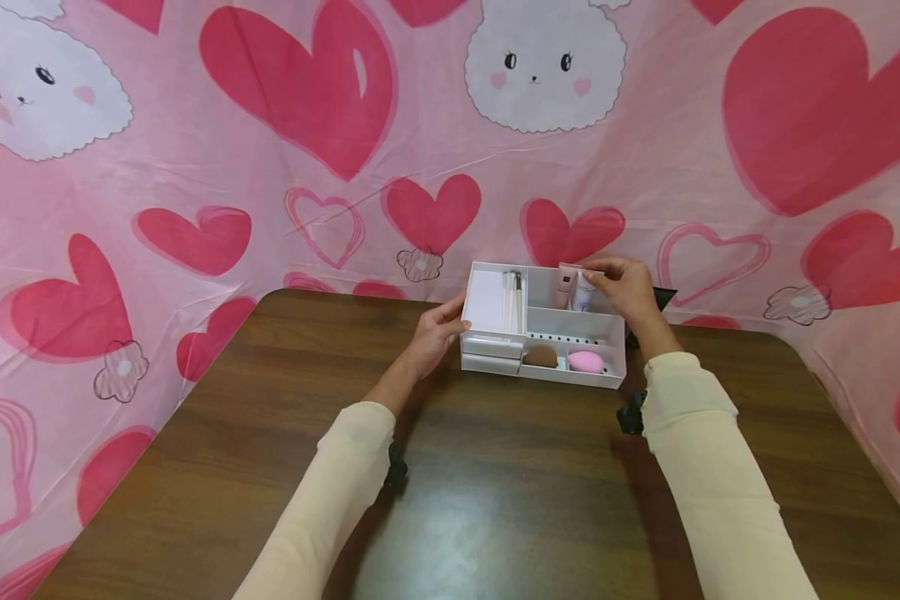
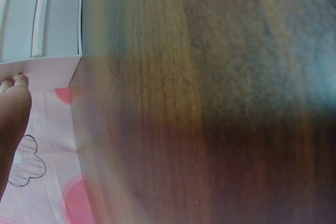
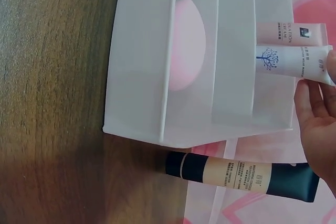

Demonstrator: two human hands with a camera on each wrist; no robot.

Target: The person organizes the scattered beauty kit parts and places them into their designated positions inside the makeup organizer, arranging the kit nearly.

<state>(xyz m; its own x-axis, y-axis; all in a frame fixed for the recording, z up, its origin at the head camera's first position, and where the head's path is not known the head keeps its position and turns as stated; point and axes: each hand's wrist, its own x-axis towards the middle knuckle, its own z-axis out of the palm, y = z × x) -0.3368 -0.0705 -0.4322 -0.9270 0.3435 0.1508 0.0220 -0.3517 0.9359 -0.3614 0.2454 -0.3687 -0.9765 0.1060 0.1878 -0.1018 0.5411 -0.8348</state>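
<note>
A white cosmetics organizer [image 1: 570, 377] stands near the back of the table. My left hand [image 1: 433, 337] touches its left side, thumb at the front corner; the left wrist view shows only part of that hand [image 2: 13, 108]. With my right hand [image 1: 624, 287] I pinch the top of a white tube [image 3: 294, 61] printed with a blue tree, which stands in the back right compartment. Beside it is a pink cream tube [image 3: 291, 33]. Makeup brushes [image 1: 513, 302] stand in the left compartment. A brown makeup sponge [image 1: 542, 357] and a pink one [image 1: 587, 362] sit in the front compartments.
A black and beige foundation tube [image 3: 231, 174] stands on the table just right of the organizer, partly hidden by my right arm in the head view. Two small drawers [image 1: 491, 364] form the organizer's front left. Pink heart-print cloth [image 1: 435, 125] hangs behind the wooden table [image 1: 495, 492].
</note>
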